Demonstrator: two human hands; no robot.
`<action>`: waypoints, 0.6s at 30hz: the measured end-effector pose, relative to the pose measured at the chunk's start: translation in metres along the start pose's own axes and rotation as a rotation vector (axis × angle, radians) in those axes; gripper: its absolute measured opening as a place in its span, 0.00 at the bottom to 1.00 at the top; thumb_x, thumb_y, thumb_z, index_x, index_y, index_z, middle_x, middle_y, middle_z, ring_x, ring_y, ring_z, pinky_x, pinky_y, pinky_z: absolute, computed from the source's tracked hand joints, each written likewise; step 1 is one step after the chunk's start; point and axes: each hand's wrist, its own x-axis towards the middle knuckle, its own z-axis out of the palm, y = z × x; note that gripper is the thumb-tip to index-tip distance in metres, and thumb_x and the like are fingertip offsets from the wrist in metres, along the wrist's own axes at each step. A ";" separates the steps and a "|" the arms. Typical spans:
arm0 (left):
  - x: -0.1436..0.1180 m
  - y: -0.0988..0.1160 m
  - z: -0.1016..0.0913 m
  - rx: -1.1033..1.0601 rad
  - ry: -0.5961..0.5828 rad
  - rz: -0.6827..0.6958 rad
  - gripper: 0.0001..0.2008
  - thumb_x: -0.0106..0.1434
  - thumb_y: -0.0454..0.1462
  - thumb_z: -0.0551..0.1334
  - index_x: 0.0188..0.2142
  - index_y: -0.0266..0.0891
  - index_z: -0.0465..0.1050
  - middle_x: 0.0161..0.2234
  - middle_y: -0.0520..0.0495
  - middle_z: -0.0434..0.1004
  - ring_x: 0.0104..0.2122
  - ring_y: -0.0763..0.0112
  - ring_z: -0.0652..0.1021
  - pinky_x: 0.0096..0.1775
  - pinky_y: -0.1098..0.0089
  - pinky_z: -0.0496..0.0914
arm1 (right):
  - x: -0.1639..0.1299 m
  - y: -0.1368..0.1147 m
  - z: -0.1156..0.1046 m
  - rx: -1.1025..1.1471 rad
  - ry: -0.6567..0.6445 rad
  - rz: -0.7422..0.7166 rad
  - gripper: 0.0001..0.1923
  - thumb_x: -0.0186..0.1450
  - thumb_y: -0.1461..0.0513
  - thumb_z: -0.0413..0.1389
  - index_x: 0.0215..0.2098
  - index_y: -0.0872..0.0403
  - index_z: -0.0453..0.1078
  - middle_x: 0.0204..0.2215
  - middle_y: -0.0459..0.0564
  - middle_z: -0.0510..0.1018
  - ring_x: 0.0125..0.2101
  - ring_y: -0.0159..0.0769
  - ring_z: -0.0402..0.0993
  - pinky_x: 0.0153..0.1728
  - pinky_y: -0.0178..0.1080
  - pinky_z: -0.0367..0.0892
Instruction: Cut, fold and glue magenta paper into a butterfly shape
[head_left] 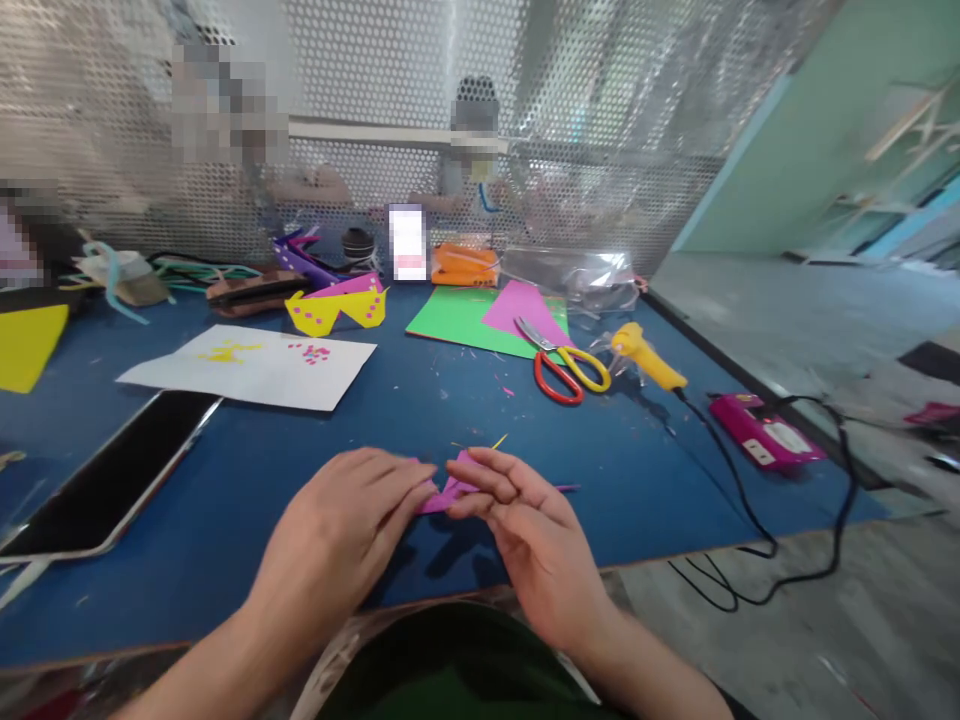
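Both of my hands meet over the near middle of the blue table (420, 400). Between them is a small folded pink paper piece (448, 488). My left hand (349, 535) pinches its left side with the fingertips. My right hand (525, 530) pinches its right side between thumb and fingers. Most of the paper is hidden under my fingers; a thin pink strip sticks out to the right. Tiny yellow and pink scraps lie just beyond the paper.
Red-and-yellow scissors (564, 365), a yellow glue gun (646, 355) with black cable, green sheet (457, 320) and pink sheet, yellow paper glasses (334, 308), white sheet (251, 367), phone (112, 480), and a pink device (765, 438) lie around. Other people sit behind the mesh screen.
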 end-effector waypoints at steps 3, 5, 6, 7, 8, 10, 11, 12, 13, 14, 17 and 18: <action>-0.034 -0.002 0.002 0.161 0.031 0.077 0.15 0.74 0.44 0.54 0.50 0.42 0.75 0.46 0.49 0.84 0.43 0.64 0.81 0.49 0.64 0.71 | -0.005 0.000 0.001 -0.119 -0.096 -0.067 0.19 0.62 0.65 0.55 0.51 0.50 0.72 0.48 0.51 0.83 0.39 0.36 0.82 0.50 0.44 0.72; -0.052 -0.004 0.006 0.230 0.000 0.094 0.21 0.73 0.50 0.54 0.55 0.41 0.73 0.49 0.48 0.83 0.46 0.61 0.81 0.49 0.62 0.72 | -0.008 -0.015 -0.002 -0.405 -0.119 -0.201 0.16 0.66 0.61 0.54 0.52 0.49 0.72 0.46 0.51 0.84 0.36 0.38 0.83 0.43 0.45 0.76; -0.058 -0.005 0.009 0.261 -0.004 0.103 0.24 0.71 0.53 0.54 0.56 0.41 0.72 0.50 0.47 0.82 0.47 0.60 0.81 0.49 0.62 0.73 | -0.008 -0.027 -0.006 -0.604 -0.097 -0.304 0.15 0.68 0.59 0.53 0.52 0.49 0.71 0.45 0.51 0.84 0.34 0.39 0.83 0.39 0.44 0.77; -0.062 -0.006 0.011 0.285 -0.008 0.125 0.27 0.70 0.55 0.54 0.57 0.40 0.72 0.52 0.46 0.81 0.48 0.58 0.80 0.49 0.61 0.73 | -0.006 -0.043 -0.012 -0.885 0.011 -0.442 0.15 0.70 0.57 0.51 0.52 0.48 0.71 0.45 0.50 0.84 0.34 0.39 0.83 0.38 0.44 0.78; -0.064 -0.007 0.012 0.306 -0.007 0.145 0.29 0.69 0.56 0.55 0.58 0.39 0.72 0.53 0.45 0.80 0.49 0.57 0.80 0.49 0.60 0.73 | -0.001 -0.062 -0.019 -0.992 0.116 -0.522 0.15 0.69 0.56 0.53 0.52 0.48 0.72 0.46 0.52 0.83 0.38 0.42 0.83 0.41 0.46 0.77; -0.066 -0.009 0.015 0.337 -0.004 0.186 0.32 0.68 0.58 0.56 0.59 0.37 0.71 0.55 0.44 0.79 0.50 0.55 0.79 0.49 0.59 0.73 | 0.017 -0.103 -0.040 -1.132 0.328 -0.632 0.20 0.67 0.58 0.56 0.56 0.52 0.69 0.54 0.58 0.78 0.52 0.49 0.77 0.53 0.52 0.70; -0.065 -0.009 0.015 0.347 0.001 0.200 0.32 0.68 0.58 0.56 0.59 0.36 0.71 0.55 0.43 0.79 0.51 0.55 0.79 0.49 0.59 0.73 | 0.028 -0.123 -0.052 -1.268 0.455 -0.659 0.23 0.64 0.62 0.57 0.57 0.55 0.69 0.59 0.63 0.73 0.58 0.53 0.71 0.58 0.53 0.65; -0.065 -0.010 0.016 0.353 0.008 0.210 0.32 0.68 0.57 0.56 0.59 0.35 0.72 0.55 0.43 0.79 0.51 0.55 0.79 0.49 0.59 0.73 | 0.040 -0.141 -0.064 -1.704 0.625 -0.583 0.23 0.64 0.61 0.55 0.57 0.55 0.69 0.62 0.62 0.71 0.60 0.53 0.69 0.57 0.52 0.65; -0.065 -0.009 0.016 0.357 0.016 0.212 0.32 0.68 0.57 0.56 0.58 0.35 0.72 0.55 0.43 0.79 0.50 0.55 0.79 0.48 0.59 0.73 | 0.051 -0.156 -0.075 -1.831 0.688 -0.515 0.22 0.62 0.63 0.57 0.54 0.58 0.72 0.61 0.66 0.70 0.60 0.59 0.69 0.57 0.55 0.63; -0.064 -0.008 0.017 0.357 0.021 0.206 0.32 0.68 0.57 0.56 0.58 0.35 0.72 0.54 0.43 0.79 0.50 0.54 0.79 0.49 0.59 0.73 | 0.061 -0.168 -0.086 -1.889 0.707 -0.459 0.20 0.60 0.63 0.58 0.50 0.60 0.74 0.58 0.69 0.73 0.57 0.61 0.71 0.55 0.55 0.64; -0.066 -0.002 0.017 0.335 0.035 0.157 0.30 0.69 0.56 0.55 0.57 0.34 0.73 0.54 0.42 0.80 0.50 0.53 0.80 0.50 0.57 0.72 | 0.081 -0.186 -0.106 -2.011 0.670 -0.285 0.11 0.60 0.60 0.58 0.38 0.58 0.78 0.38 0.63 0.83 0.40 0.51 0.80 0.39 0.43 0.69; -0.066 0.001 0.016 0.319 0.040 0.140 0.29 0.70 0.54 0.55 0.57 0.34 0.73 0.53 0.41 0.80 0.50 0.54 0.80 0.51 0.57 0.72 | 0.083 -0.187 -0.110 -2.036 0.632 -0.243 0.13 0.62 0.57 0.57 0.37 0.57 0.79 0.34 0.59 0.83 0.36 0.46 0.81 0.34 0.39 0.67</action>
